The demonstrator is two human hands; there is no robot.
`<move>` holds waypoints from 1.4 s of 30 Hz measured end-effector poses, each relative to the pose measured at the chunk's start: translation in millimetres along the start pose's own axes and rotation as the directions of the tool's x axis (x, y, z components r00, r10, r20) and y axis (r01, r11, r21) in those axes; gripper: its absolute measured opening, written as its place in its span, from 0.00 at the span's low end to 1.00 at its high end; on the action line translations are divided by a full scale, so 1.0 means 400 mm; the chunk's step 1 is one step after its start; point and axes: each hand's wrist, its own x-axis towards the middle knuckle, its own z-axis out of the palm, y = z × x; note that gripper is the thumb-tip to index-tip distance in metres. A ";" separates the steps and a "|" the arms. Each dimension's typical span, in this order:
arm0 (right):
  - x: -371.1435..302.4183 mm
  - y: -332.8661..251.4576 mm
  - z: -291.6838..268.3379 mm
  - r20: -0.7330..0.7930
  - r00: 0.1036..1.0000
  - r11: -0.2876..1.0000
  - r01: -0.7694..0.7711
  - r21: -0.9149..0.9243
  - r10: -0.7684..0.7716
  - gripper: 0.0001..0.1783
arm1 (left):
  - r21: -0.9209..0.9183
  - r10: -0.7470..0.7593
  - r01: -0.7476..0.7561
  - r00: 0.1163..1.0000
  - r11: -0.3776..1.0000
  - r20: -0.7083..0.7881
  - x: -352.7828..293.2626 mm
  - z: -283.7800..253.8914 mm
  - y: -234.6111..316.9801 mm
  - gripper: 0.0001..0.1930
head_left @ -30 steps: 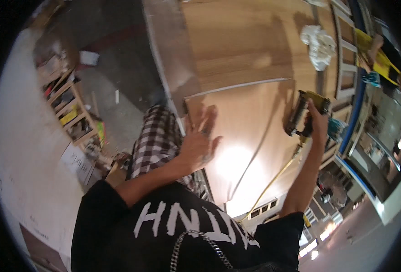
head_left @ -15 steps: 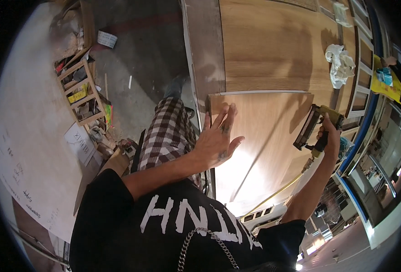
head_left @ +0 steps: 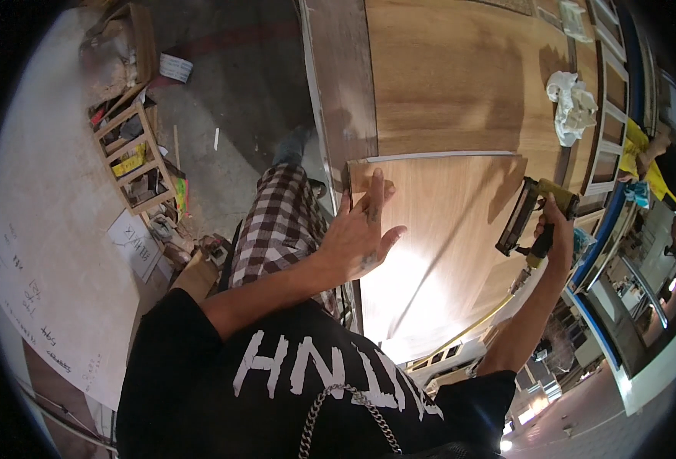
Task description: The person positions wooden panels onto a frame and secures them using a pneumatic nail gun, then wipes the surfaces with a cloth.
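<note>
A flat wooden panel (head_left: 437, 206) lies in front of me on the workbench, over a larger wooden sheet (head_left: 445, 76). My left hand (head_left: 359, 236) is at the panel's left edge, fingers stretched out and thumb apart, holding nothing. In my right hand (head_left: 557, 228) is a black and yellow nail gun (head_left: 525, 218), gripped by its handle at the panel's right side. From its lower end a yellow air hose (head_left: 475, 327) runs down toward my body. Bright light glares on the panel's near part, and a thin dark shadow crosses it.
A crumpled white plastic bag (head_left: 571, 109) lies on the far right of the sheet. Left on the floor stands a wooden crate (head_left: 135, 157) with odds and ends. A large pale board (head_left: 55, 229) with handwriting fills the left side. Another person's arm (head_left: 651, 149) shows at far right.
The fingers of my left hand have shifted and drawn closer together over the panel's edge. My right hand and the nail gun stay nearly still. The other person's arm at far right has moved.
</note>
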 end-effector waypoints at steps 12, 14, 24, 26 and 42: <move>-0.001 -0.011 -0.001 0.007 1.000 0.994 0.029 -0.105 -0.029 0.18 | 0.024 -0.043 0.041 0.996 0.999 0.080 0.010 -0.018 0.009 0.48; -0.019 -0.035 -0.001 0.032 0.999 0.995 0.023 -0.096 -0.020 0.19 | 0.038 -0.068 0.065 0.994 0.997 0.084 0.008 -0.022 0.016 0.49; 0.002 -0.084 -0.015 0.089 0.995 0.993 0.059 -0.098 -0.050 0.20 | 0.123 0.047 -0.053 0.997 0.991 0.055 0.009 -0.008 0.024 0.50; 0.024 -0.098 -0.009 0.062 0.997 0.988 0.050 -0.148 -0.041 0.20 | 0.144 0.058 -0.065 0.997 0.987 0.054 0.009 -0.012 0.034 0.49; 0.050 -0.121 0.000 0.124 0.992 0.984 0.022 -0.176 0.000 0.22 | 0.213 0.086 -0.107 0.991 0.971 0.107 0.007 -0.028 0.053 0.47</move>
